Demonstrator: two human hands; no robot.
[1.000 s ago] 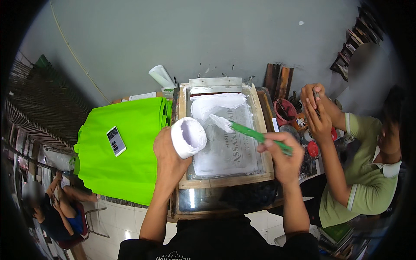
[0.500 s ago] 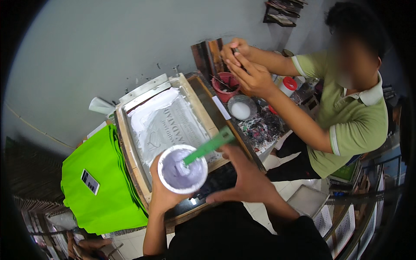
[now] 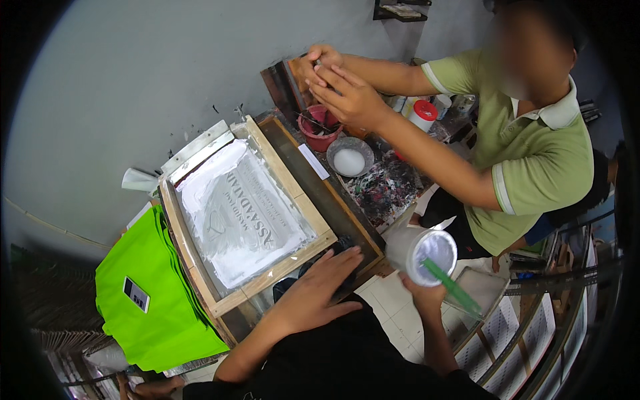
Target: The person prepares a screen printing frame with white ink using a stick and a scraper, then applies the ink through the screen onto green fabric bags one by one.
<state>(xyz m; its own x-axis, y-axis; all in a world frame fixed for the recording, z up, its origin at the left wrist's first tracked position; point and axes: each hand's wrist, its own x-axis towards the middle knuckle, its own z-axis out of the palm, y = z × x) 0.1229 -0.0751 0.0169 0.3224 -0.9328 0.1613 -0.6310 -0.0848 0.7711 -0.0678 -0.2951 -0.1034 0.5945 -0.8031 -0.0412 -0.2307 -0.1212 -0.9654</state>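
Note:
My right hand (image 3: pixel 424 293) grips a white tub (image 3: pixel 404 248) from below, out to the right and past the table's corner. The tub is tilted, with pale ink inside and a green spatula (image 3: pixel 452 288) leaning out over its rim. My left hand (image 3: pixel 321 288) holds nothing; its fingers stretch out flat beside the near corner of a wooden screen-printing frame (image 3: pixel 275 273). White ink is spread around grey lettering on the frame's mesh (image 3: pixel 223 217). A metal-edged strip (image 3: pixel 198 155) lies along the far end of the frame.
Bright green fabric (image 3: pixel 150 327) is stacked at the left, a phone (image 3: pixel 136 294) on top. Right of the frame stand a red bucket (image 3: pixel 320 128), a grey bowl (image 3: pixel 350 160) and a red-lidded jar (image 3: pixel 424 115). A co-worker (image 3: pixel 543 167) stands at the right, arms over the bench. Racks (image 3: pixel 553 333) fill the lower right.
The tub with the spatula has passed from my left hand to my right and moved right, away from above the frame. My left hand has let go and opened.

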